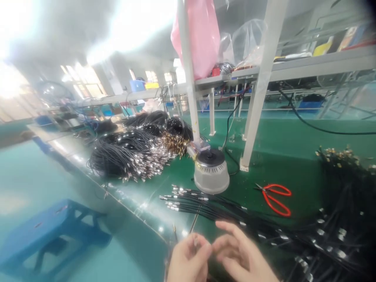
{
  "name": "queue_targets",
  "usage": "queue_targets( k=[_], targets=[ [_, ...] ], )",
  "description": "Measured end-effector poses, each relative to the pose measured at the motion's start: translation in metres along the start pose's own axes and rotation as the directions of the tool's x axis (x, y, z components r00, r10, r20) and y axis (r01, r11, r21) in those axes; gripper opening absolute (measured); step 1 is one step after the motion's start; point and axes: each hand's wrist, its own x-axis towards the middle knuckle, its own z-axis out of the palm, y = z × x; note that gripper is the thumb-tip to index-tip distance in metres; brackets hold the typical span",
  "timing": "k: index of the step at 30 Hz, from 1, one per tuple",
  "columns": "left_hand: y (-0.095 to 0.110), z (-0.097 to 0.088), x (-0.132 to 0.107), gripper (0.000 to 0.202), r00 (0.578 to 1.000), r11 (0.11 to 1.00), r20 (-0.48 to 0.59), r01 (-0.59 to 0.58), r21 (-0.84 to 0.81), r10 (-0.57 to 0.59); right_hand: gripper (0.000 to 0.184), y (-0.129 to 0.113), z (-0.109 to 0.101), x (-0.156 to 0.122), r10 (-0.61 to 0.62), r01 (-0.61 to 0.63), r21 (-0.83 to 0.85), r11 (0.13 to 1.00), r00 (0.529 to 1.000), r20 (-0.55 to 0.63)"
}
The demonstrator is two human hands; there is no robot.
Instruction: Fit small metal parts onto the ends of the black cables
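- Black cables (202,209) are laid in a loose row on the green table (164,182), just beyond the hands as seen from the head.
- Their long axis is slanted: the silver-tipped ends are pointed to the far left, and the lengths are run back to the near right, into a dark heap (329,243).
- The right hand (239,250) is placed nearer to the row; its raised forefinger is held just short of the cables, and no contact can be made out.
- Its fingers are parted and lightly bent, and nothing is seen to be gripped by them.
- The left hand (190,256) is set farther from the row, with thumb and forefinger brought almost together; whether something small is pinched there cannot be told.
- A gold-tipped cable end (175,232) is seen just beside the left hand, pointed away from the wearer; whether it is held is hidden.
- The red-handled snips (265,190) are left on the table beyond the row, well apart from both hands.
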Motion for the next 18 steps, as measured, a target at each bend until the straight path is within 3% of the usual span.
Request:
queue_targets(
  k=[5, 9, 12, 18],
  targets=[
    [-0.001, 0.006, -0.002, 0.047, 0.999, 0.998, -0.009, -0.038, -0.045, 0.037, 0.035, -0.003, 0.010, 0.001, -0.099, 0.094, -0.035, 0.995, 0.977, -0.187],
    [0.003, 0.013, -0.010, 0.046, 0.996, 0.982, -0.008, -0.093, -0.162, 0.093, 0.033, -0.010, 0.005, 0.003, -0.129, 0.129, -0.019, 0.991, 0.940, -0.316],
    [0.006, 0.016, -0.015, 0.035, 0.992, 0.976, -0.026, -0.127, -0.179, 0.125, 0.032, -0.018, -0.001, 0.001, -0.106, 0.114, 0.012, 0.993, 0.954, -0.280],
    [0.010, 0.018, -0.028, 0.031, 0.975, 0.976, -0.086, -0.200, 0.080, 0.207, 0.025, -0.030, -0.001, -0.008, -0.058, 0.064, 0.040, 0.997, 0.990, -0.129]
  ],
)
